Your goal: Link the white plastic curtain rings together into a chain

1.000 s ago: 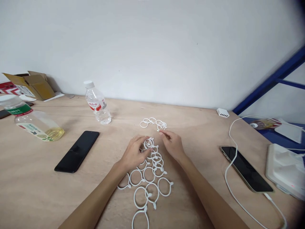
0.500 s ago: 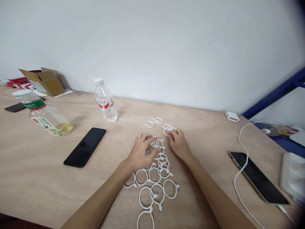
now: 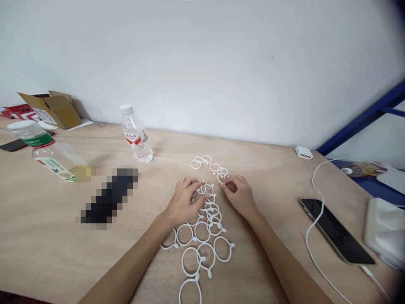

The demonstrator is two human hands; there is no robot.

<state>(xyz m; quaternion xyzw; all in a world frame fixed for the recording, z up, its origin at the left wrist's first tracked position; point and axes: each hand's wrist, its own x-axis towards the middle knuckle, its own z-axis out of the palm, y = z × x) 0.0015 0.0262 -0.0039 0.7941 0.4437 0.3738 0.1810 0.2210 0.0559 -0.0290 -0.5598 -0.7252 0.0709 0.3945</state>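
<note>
White plastic curtain rings point(image 3: 202, 232), each with a small tab, lie in an overlapping strip down the table between my forearms. My left hand point(image 3: 186, 200) rests over the upper part of this strip, thumb and fingers apart, partly covering several rings. Farther right, my right hand point(image 3: 240, 196) has its thumb and index finger at the edge of one curtain ring point(image 3: 220, 179), seemingly pinching it. That ring belongs to a small cluster just beyond the fingertips. Another few rings point(image 3: 195, 164) lie at the far end, nearer the wall.
Left of my hands are a clear water bottle point(image 3: 136, 137), a bottle with yellow liquid point(image 3: 53, 156), a pixelated dark patch point(image 3: 109, 198) and an open cardboard box point(image 3: 60, 110). On the right lie a phone point(image 3: 338, 232), a white cable point(image 3: 308, 236) and a white charger block point(image 3: 303, 153).
The view has shifted slightly. My right hand has drawn a little toward me, and the cluster of rings by its fingertips is more spread out. My left hand stays over the strip.
</note>
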